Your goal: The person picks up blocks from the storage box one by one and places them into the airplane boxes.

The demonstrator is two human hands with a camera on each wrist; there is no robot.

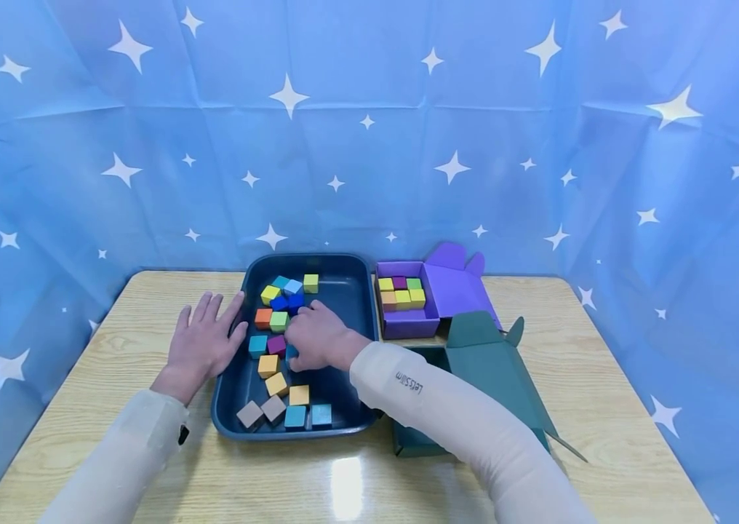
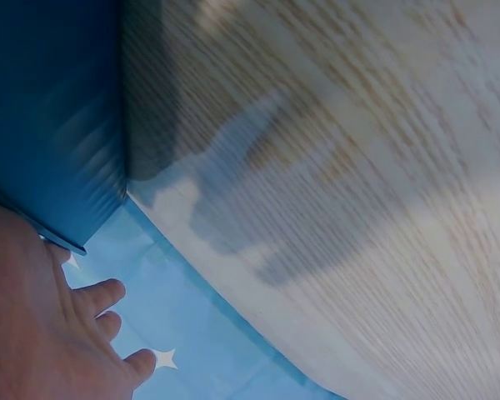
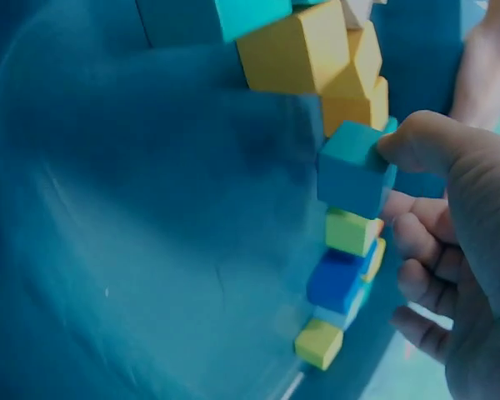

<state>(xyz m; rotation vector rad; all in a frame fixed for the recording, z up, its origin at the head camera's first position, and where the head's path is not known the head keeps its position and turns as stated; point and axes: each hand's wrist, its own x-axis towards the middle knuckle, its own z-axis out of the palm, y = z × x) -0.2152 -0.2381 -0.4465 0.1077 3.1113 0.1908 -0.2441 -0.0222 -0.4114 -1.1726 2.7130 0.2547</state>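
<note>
The right hand (image 3: 483, 221) pinches a solid-teal cube (image 3: 350, 171).

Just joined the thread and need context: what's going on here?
A person's right hand pinches a teal cube over the dark blue tray; I can't tell whether it is off the tray floor. The left hand lies at the tray's left rim, fingers straight. Many loose cubes of mixed colours are in the tray. The open purple box holds six cubes; the right sleeve hides much of the open green box.
</note>
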